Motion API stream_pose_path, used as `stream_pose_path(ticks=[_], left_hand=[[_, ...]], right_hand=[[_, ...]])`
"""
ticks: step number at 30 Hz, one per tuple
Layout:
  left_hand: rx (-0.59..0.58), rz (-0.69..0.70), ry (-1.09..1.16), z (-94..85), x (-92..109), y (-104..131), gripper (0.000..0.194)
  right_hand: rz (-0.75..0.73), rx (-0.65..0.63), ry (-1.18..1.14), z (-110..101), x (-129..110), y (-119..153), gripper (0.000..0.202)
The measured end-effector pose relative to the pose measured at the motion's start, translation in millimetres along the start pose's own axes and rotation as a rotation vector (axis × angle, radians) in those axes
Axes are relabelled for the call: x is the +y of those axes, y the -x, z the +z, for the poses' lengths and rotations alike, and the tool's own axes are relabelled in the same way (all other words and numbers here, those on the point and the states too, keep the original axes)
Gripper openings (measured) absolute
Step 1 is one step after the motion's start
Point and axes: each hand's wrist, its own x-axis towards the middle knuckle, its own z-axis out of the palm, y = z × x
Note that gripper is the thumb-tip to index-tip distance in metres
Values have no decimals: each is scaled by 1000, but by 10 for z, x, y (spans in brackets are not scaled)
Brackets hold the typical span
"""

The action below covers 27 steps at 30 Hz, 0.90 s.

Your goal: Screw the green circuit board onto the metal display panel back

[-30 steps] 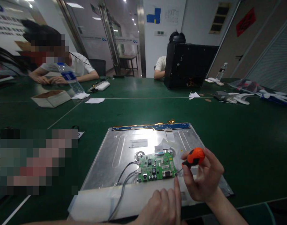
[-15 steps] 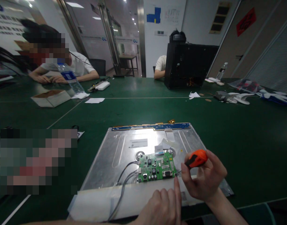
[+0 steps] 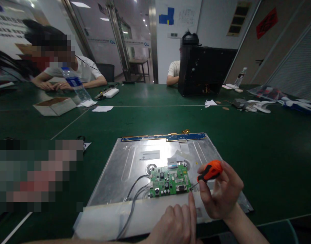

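Gripping the screwdriver (image 3: 211, 170), the right hand (image 3: 223, 196) is angling it steeper than before; the left hand (image 3: 175, 222) is pointing, grip hidden.

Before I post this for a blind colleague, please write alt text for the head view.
The right hand holds an orange screwdriver at the near right corner of a green circuit board on a metal panel; the left hand points an index finger close to its tip.

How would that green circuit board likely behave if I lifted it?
The green circuit board would probably be stiff, being a flat plate. Its raised components sit exposed, so it may be fragile. The cables at its left edge and ribbon at its far edge would likely tug.
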Motion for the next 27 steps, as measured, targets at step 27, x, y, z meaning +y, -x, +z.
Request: stream_pose_path(ticks=[27], left_hand=[[-7, -2, -13, 33, 13, 17, 63]], right_hand=[[18, -7, 33, 1, 1, 11, 82]])
